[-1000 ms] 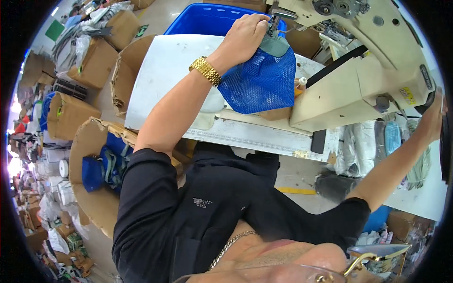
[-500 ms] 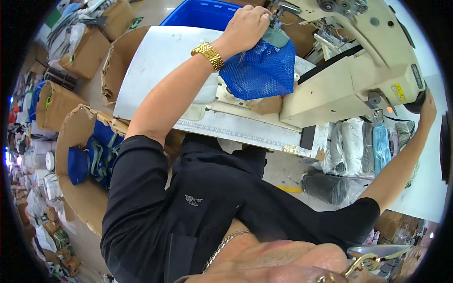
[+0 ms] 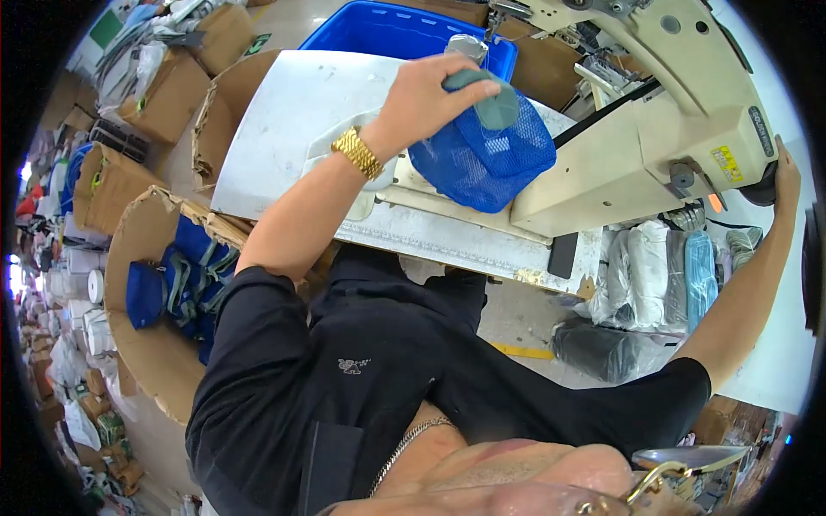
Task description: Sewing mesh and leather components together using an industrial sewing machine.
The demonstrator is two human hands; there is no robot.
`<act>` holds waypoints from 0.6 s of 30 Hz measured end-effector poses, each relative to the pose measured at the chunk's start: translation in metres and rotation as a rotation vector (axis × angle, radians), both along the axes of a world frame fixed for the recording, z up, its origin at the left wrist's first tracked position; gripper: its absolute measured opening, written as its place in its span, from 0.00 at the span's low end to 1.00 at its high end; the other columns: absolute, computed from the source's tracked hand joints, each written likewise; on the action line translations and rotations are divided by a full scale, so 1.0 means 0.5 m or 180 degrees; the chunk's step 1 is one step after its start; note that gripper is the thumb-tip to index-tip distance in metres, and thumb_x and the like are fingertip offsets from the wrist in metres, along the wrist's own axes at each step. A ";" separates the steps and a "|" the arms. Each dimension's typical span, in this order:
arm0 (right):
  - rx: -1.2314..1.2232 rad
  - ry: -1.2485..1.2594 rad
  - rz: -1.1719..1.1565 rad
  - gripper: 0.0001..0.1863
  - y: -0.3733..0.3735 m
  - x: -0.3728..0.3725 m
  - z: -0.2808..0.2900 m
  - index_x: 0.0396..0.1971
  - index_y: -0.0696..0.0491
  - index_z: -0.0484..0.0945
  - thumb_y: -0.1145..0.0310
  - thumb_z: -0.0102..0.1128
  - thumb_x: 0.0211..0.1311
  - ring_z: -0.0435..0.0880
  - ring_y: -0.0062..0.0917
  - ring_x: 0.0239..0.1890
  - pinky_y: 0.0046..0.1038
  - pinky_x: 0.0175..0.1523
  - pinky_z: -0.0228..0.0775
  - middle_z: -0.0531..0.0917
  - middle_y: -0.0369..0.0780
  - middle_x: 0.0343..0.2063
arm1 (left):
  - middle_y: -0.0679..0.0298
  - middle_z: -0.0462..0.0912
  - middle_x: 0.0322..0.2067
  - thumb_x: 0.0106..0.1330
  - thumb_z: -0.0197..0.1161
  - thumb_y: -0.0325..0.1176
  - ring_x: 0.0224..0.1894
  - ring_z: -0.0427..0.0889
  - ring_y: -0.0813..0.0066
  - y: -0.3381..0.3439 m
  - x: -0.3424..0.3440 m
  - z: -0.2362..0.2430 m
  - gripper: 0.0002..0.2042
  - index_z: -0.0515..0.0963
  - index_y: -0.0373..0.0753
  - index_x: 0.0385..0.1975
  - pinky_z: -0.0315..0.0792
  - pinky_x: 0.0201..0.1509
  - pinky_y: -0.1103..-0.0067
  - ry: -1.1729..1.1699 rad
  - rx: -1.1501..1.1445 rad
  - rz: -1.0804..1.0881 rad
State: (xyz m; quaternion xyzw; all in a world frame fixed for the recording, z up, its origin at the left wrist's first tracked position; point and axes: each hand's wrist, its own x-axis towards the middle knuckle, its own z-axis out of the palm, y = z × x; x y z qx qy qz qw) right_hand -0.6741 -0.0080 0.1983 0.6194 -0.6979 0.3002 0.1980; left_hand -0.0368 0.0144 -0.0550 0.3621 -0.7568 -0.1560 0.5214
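My left hand (image 3: 423,96), with a gold watch on the wrist, pinches the grey-green part of a blue mesh piece (image 3: 490,168) between thumb and fingers. The mesh hangs in a rounded pouch shape over the sewing machine's bed, just below and apart from the needle head (image 3: 503,15). Thin thread seems to run from the needle area down to the piece. At the far right, my right hand (image 3: 786,176) is on the black handwheel (image 3: 761,187) of the cream sewing machine (image 3: 594,163); its fingers are mostly hidden behind the wheel.
A blue plastic bin (image 3: 370,30) stands beyond the white table (image 3: 284,112). To the left, a cardboard box (image 3: 142,361) holds blue pieces with grey-green straps. A black phone-like slab (image 3: 562,253) lies on the table's near edge. Plastic-wrapped bundles (image 3: 645,271) sit at the lower right.
My left hand has moved down and toward me, carrying the blue mesh piece away from the needle and turning it. My right hand stays at the handwheel.
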 end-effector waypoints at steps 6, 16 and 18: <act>0.0003 -0.0421 -0.0294 0.26 0.018 -0.010 -0.001 0.52 0.47 0.81 0.45 0.50 0.65 0.79 0.29 0.51 0.25 0.58 0.63 0.83 0.41 0.49 | 0.54 0.80 0.24 0.62 0.65 0.43 0.26 0.80 0.61 0.078 0.018 -0.100 0.14 0.80 0.36 0.29 0.71 0.32 0.72 -0.0496 0.1192 -0.0544; -0.2397 -0.1545 0.1221 0.10 0.217 0.577 -0.302 0.37 0.60 0.81 0.70 0.53 0.66 0.82 0.23 0.32 0.26 0.40 0.76 0.84 0.42 0.36 | 0.58 0.81 0.27 0.62 0.64 0.34 0.30 0.80 0.67 0.124 0.091 -0.121 0.11 0.78 0.37 0.41 0.73 0.36 0.74 0.0061 0.1211 -0.0278; -0.1214 -0.1789 0.2754 0.14 0.171 0.653 -0.458 0.46 0.59 0.78 0.74 0.44 0.68 0.82 0.23 0.34 0.26 0.44 0.76 0.83 0.41 0.39 | 0.58 0.83 0.30 0.62 0.63 0.34 0.32 0.82 0.61 0.127 0.093 -0.099 0.10 0.78 0.38 0.41 0.74 0.38 0.72 -0.0012 0.1016 -0.0406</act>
